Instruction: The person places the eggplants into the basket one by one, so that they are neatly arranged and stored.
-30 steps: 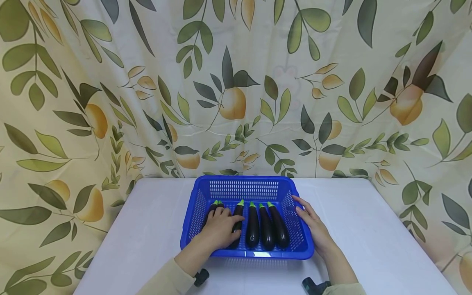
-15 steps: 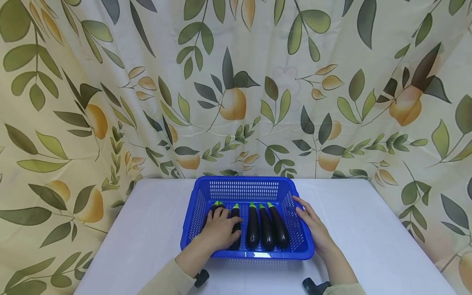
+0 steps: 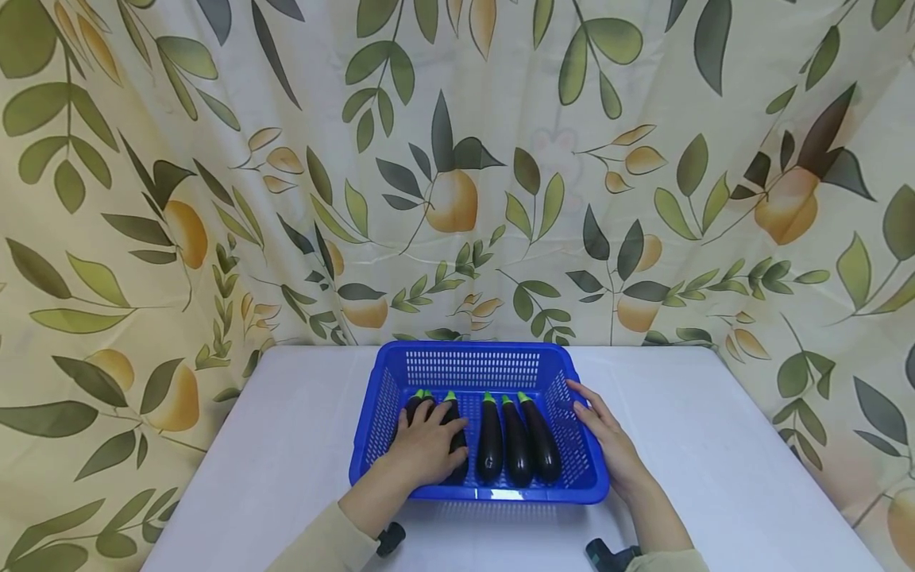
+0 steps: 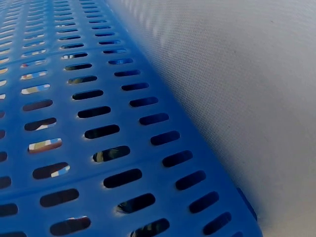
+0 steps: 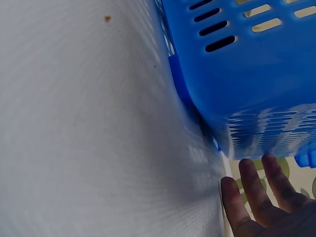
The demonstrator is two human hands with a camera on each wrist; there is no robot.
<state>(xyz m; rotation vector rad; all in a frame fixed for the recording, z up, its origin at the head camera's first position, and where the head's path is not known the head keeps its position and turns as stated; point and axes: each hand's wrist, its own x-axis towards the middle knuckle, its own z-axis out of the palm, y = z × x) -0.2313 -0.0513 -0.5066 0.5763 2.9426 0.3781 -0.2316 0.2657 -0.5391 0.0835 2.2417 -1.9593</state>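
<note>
Several dark eggplants lie in a blue slotted basket (image 3: 473, 492) in the head view, green stem ends toward the back. My left hand (image 3: 423, 451) reaches over the front rim, fingers spread across the eggplants on the left. Its index finger and thumb lie along the right side of one eggplant (image 3: 452, 410), which the hand partly hides. Two other eggplants (image 3: 412, 406) show only partly left of it. To the right, three eggplants (image 3: 518, 453) lie side by side. My right hand (image 3: 611, 445) rests with extended fingers against the basket's right side; its fingertips (image 5: 247, 165) show close to the wall.
A white-covered table (image 3: 286, 445) carries the basket, and a leaf-and-fruit patterned curtain (image 3: 457, 262) hangs behind it. Dark camera mounts (image 3: 608, 554) sit at both wrists. The left wrist view is filled by the slotted basket wall (image 4: 89, 128) and white cloth.
The eggplant beside my left index finger has swung its stem end leftward, toward the other two, and its tip now leans left. My right hand and the basket have stayed put.
</note>
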